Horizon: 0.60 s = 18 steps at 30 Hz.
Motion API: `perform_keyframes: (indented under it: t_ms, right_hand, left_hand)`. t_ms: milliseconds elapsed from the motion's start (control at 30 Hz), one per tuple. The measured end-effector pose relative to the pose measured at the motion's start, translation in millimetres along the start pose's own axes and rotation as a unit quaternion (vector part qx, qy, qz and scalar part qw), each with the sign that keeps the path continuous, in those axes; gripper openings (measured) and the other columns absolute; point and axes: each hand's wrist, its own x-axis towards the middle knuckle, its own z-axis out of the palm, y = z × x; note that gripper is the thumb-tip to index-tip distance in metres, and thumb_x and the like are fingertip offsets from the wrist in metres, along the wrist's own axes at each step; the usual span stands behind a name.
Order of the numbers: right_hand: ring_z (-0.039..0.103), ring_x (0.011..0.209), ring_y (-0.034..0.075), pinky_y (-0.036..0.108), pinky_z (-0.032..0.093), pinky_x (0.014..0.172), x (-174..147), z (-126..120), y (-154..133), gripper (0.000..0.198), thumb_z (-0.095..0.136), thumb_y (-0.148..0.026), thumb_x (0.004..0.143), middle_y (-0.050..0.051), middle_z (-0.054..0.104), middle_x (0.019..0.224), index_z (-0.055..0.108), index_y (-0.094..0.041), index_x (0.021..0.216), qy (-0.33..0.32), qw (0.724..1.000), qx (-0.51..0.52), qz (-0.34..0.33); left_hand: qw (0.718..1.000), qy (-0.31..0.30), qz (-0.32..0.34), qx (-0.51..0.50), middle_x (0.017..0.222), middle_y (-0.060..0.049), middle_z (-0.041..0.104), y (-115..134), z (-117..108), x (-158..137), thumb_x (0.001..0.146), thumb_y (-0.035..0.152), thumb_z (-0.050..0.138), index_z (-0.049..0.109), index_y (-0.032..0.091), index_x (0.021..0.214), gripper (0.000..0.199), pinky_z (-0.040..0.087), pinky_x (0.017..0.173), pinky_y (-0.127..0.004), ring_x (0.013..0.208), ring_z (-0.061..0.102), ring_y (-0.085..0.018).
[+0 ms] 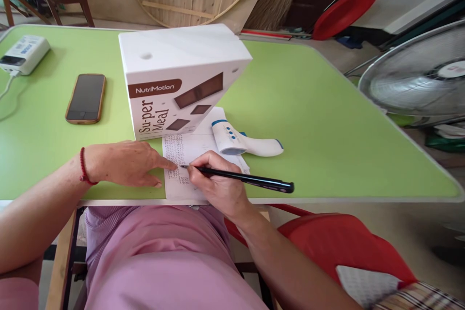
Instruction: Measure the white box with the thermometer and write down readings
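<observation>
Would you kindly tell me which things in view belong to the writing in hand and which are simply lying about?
In use:
pen, held in the right hand
paper, with the left hand pointing at its handwritten lines

Seemingly just lying about:
box
thermometer
phone
power bank

Visible attire comprises a plain pink top (170,273) with soft folds across the front, a similar pink sleeve (18,294), ribbed mauve fabric (103,227) at the lap, and a thin red bracelet (83,167), knotted or beaded, around the left wrist (94,162).
</observation>
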Motion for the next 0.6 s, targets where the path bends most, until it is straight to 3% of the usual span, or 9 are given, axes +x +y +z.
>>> perform_keyframes:
  t_ms: [600]
  right_hand:
    - [0.049, 0.044, 0.009, 0.021, 0.039, 0.044, -0.6, -1.0, 0.4, 0.012, 0.060, -0.019, 0.078, -0.006, 0.058, 0.053, 0.056, -0.023, 0.067, 0.018, 1.000, 0.000, 0.012]
  left_hand:
    - [1.000, 0.001, -0.013, -0.016, 0.074, -0.001, 0.072, 1.5, 1.5, 1.7, 0.097, 0.028, 0.062, 0.053, 0.028, 0.149, 0.052, 0.038, 0.062, -0.026, 0.068, 0.063, -0.018]
